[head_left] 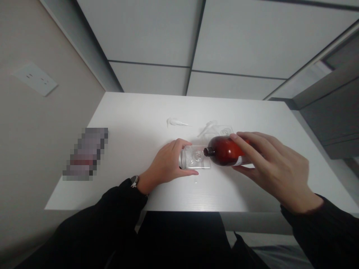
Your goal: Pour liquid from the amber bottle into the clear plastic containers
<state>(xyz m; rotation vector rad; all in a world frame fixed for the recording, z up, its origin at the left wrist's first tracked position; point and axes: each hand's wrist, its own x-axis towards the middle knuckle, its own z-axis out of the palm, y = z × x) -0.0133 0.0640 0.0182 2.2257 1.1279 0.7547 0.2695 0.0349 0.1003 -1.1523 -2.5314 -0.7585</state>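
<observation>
My right hand (277, 164) is wrapped round a brown bottle (226, 150), tilted on its side with its uncapped neck pointing left. The neck is over the right end of a clear plastic container (196, 157) with a round raised pattern; whether they touch I cannot tell. My left hand (171, 160) grips the container's left end between thumb and fingers, by a pale ring-like part. Part of a pale label shows on the bottle under my right fingers. No liquid stream can be made out.
Behind the bottle lies more clear plastic (214, 130), partly hidden. A small crumpled clear wrapper (178, 122) is on the white table (134, 116). A pixelated, blurred-out object (86, 153) lies at the table's left edge. A wall with a socket plate (36, 79) rises at left.
</observation>
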